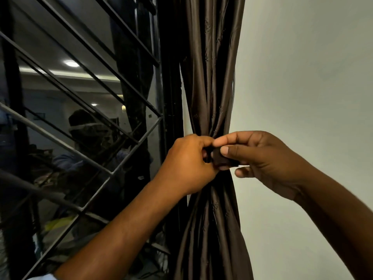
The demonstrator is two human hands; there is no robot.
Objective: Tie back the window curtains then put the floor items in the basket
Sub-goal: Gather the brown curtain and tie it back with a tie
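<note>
Both hands, left hand (188, 164) and right hand (260, 158), pinch a tieback (223, 158) around the gathered curtain (210, 87).

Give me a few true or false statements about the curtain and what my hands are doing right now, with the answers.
1. The brown curtain is gathered into a bunch at hand height. True.
2. The right hand hangs idle. False: it pinches the dark tieback.
3. The left hand grips at the gathered waist. True.
4. The curtain hangs left of the window grille. False: it hangs to its right, against the pale wall.
</note>
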